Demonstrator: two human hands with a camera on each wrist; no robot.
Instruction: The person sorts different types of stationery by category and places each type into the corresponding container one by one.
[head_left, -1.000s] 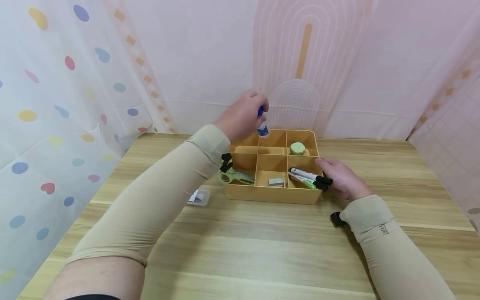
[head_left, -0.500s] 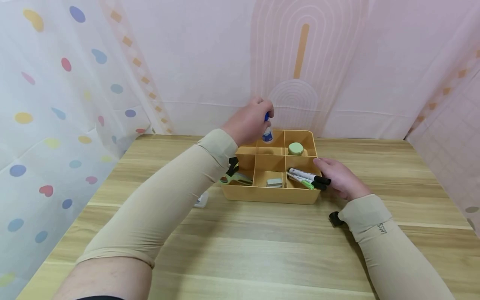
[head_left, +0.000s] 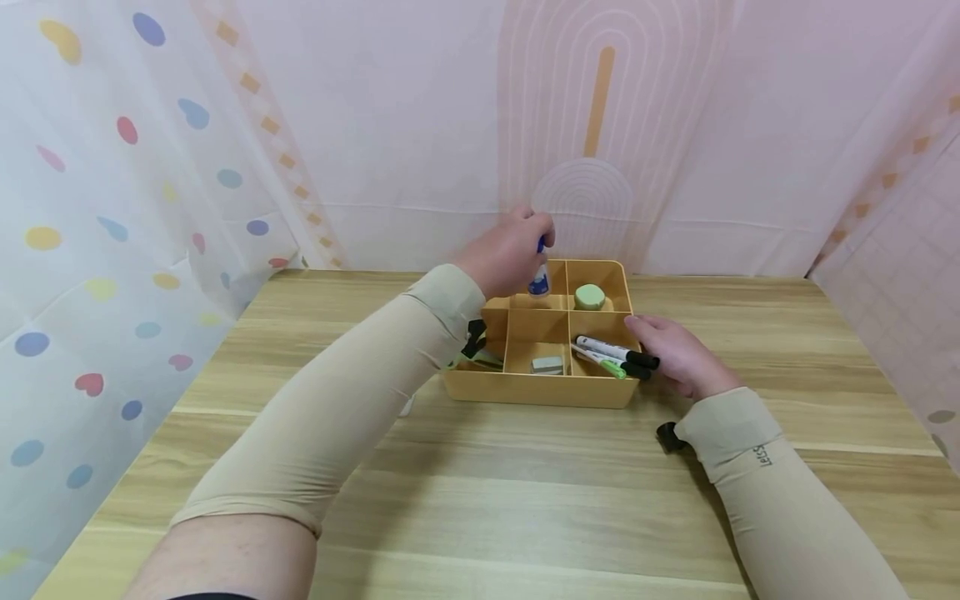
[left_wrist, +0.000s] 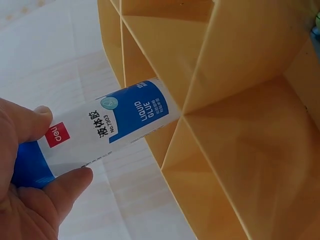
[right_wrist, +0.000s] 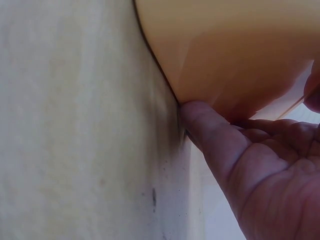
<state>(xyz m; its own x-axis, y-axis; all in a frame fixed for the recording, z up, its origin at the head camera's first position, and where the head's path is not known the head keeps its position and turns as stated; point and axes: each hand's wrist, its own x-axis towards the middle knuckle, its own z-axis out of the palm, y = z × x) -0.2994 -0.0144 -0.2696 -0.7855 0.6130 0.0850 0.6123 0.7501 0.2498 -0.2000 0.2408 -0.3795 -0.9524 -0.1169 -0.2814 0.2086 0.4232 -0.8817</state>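
Observation:
My left hand (head_left: 510, 252) pinches a liquid glue bottle (head_left: 539, 281) by its blue cap, bottom end down. The bottle has a white body with a blue label (left_wrist: 137, 107). Its lower end is at the back middle compartment of a yellow-orange organizer box (head_left: 540, 389); whether it touches the floor there is hidden. At the box's right side, my right hand (head_left: 678, 354) holds the wall, thumb at the rim and a finger (right_wrist: 202, 120) at the bottom edge. Beside it, black-capped markers (head_left: 615, 350) and a green pen (head_left: 609, 363) lean in the front right compartment.
A pale green round item (head_left: 589, 297) sits back right in the box, a grey-white eraser-like block (head_left: 547, 364) front middle. Green scissors (head_left: 486, 360) at front left are partly hidden by my left arm. A small clear item (head_left: 407, 407) peeks out beside the sleeve.
My left hand has moved right and down with the glue bottle, bringing its end into the back middle compartment. My right hand has stayed at the box's side.

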